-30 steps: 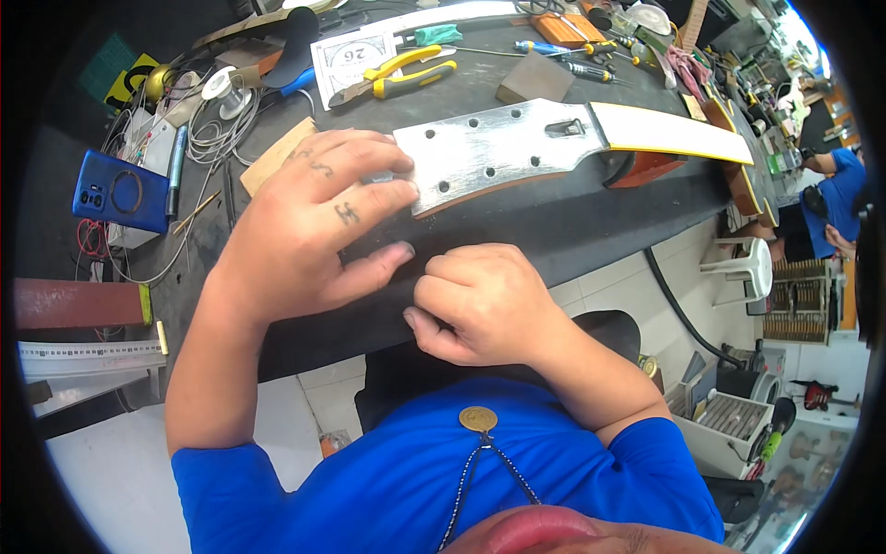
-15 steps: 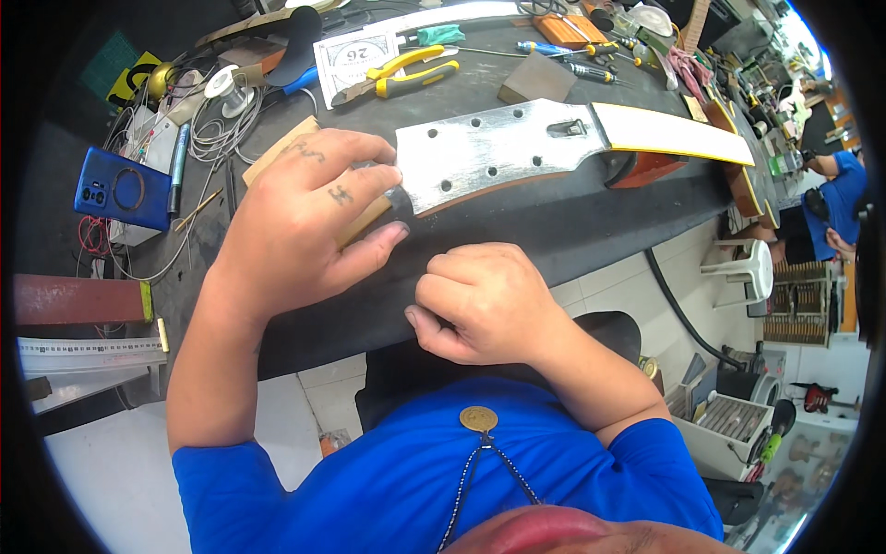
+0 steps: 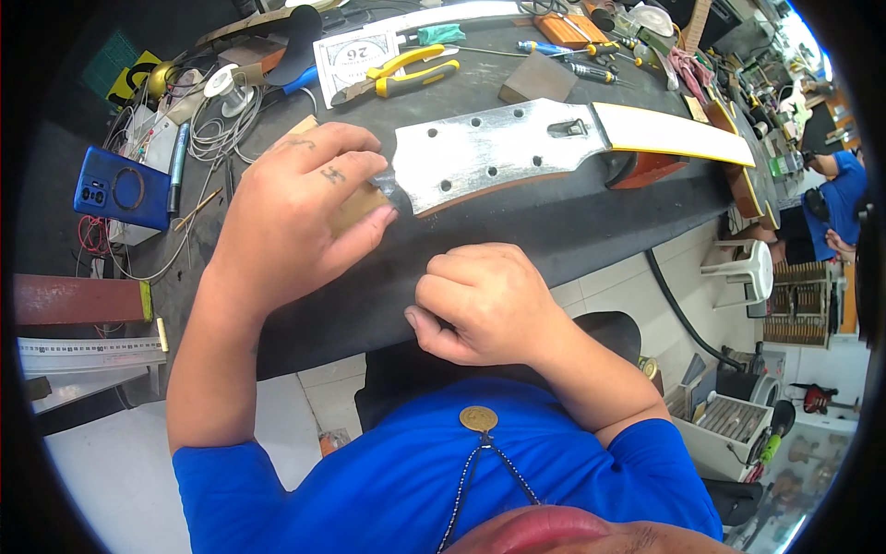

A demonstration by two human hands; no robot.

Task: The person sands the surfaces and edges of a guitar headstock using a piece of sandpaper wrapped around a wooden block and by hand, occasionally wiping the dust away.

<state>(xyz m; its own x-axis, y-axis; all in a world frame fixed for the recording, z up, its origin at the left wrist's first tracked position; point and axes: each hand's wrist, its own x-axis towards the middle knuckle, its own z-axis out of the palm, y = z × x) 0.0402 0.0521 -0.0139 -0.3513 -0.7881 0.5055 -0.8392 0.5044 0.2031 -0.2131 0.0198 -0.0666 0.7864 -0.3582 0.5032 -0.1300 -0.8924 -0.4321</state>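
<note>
Item: headstock [image 3: 498, 152], silvery, over the bench [image 3: 480, 78], just right of your left hand [image 3: 295, 203]. Left fingers: bent over a wooden block [image 3: 360, 210], thumb apart; grip unclear. Your right hand [image 3: 484, 305]: fingers curled together. Hazard: scratched face, should the block slip against it.

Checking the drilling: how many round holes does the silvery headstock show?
6 round holes in the headstock: three along its far edge, three along its near edge.

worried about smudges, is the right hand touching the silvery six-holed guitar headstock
Apart: the head view shows a strip of dark workbench between the curled right hand and the headstock.
</note>
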